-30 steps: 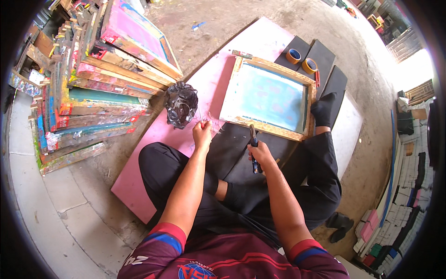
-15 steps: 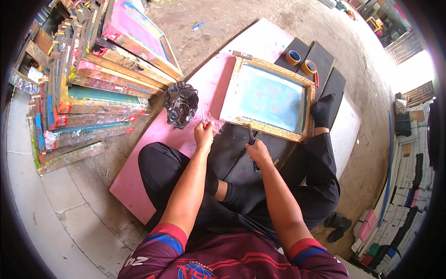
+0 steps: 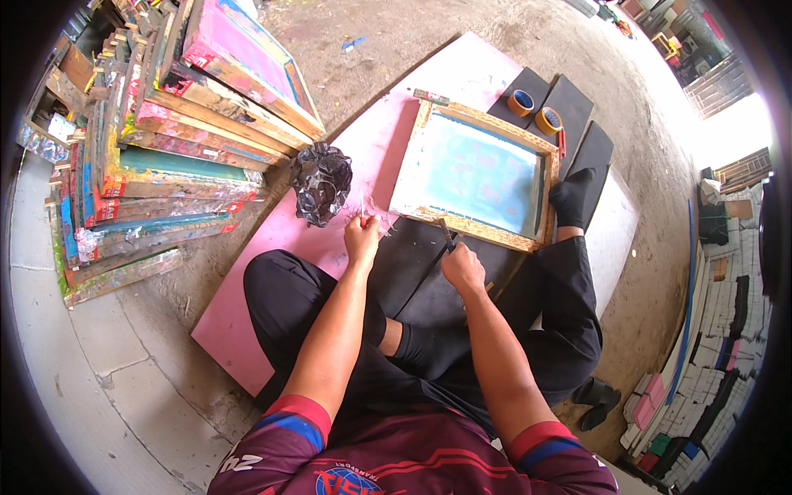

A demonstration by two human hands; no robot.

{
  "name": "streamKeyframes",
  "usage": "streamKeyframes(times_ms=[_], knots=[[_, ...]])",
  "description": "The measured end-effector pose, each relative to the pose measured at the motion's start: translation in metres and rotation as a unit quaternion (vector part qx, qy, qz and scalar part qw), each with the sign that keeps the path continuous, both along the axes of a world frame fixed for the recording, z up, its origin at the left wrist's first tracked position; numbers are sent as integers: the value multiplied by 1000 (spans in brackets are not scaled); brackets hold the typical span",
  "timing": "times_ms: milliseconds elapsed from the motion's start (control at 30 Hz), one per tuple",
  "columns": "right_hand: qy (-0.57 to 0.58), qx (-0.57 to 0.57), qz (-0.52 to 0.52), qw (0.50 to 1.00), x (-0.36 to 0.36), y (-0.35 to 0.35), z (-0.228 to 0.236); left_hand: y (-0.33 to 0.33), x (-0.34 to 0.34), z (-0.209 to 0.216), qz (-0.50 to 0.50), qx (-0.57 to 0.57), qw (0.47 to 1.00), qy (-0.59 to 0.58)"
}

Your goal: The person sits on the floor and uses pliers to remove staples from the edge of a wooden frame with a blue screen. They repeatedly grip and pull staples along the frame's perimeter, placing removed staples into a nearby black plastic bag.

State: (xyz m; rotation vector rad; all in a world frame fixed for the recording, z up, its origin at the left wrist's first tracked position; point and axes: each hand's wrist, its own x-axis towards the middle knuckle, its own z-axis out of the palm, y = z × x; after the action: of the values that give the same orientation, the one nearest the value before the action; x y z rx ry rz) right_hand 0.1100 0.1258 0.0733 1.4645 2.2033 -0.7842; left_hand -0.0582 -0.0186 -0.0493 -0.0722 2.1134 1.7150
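A wooden screen frame (image 3: 478,173) with pale blue mesh lies flat on a pink board (image 3: 363,157) in front of me. My right hand (image 3: 462,266) is closed on a thin dark tool (image 3: 446,235) whose tip points at the frame's near wooden edge. My left hand (image 3: 361,239) pinches a strip of clear tape (image 3: 373,216) at the frame's near left corner, over the pink board. Black sheets (image 3: 412,264) lie under both hands on my lap.
A crumpled black plastic wad (image 3: 320,183) sits on the pink board left of the frame. Stacked paint-stained wooden frames (image 3: 165,140) lean at the left. Two tape rolls (image 3: 535,111) rest on black mats beyond the frame. My black-socked foot (image 3: 571,198) touches the frame's right side.
My left hand has shifted slightly toward the frame's corner with the clear tape. My right hand has moved the tool closer to the frame's near edge.
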Motion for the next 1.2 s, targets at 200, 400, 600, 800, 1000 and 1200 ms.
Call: streamKeyframes(times_ms=[200, 400, 600, 800, 1000, 1200], knots=[[53, 10, -2, 999, 15, 10, -17, -6, -5, 11, -2, -168, 983, 71], [238, -281, -135, 920, 28, 32, -69, -17, -14, 1, 3, -211, 974, 84], [280, -314, -160, 893, 33, 18, -51, -19, -11, 19, -3, -251, 965, 72], [306, -377, -99, 869, 17, -16, -51, -10, -1, 28, 1, 14, 999, -31], [295, -385, -72, 872, 2, -31, -39, -2, 18, 50, -177, 108, 974, -87], [289, -404, -74, 865, 6, -29, -32, 5, 22, 43, -187, 149, 969, -61]])
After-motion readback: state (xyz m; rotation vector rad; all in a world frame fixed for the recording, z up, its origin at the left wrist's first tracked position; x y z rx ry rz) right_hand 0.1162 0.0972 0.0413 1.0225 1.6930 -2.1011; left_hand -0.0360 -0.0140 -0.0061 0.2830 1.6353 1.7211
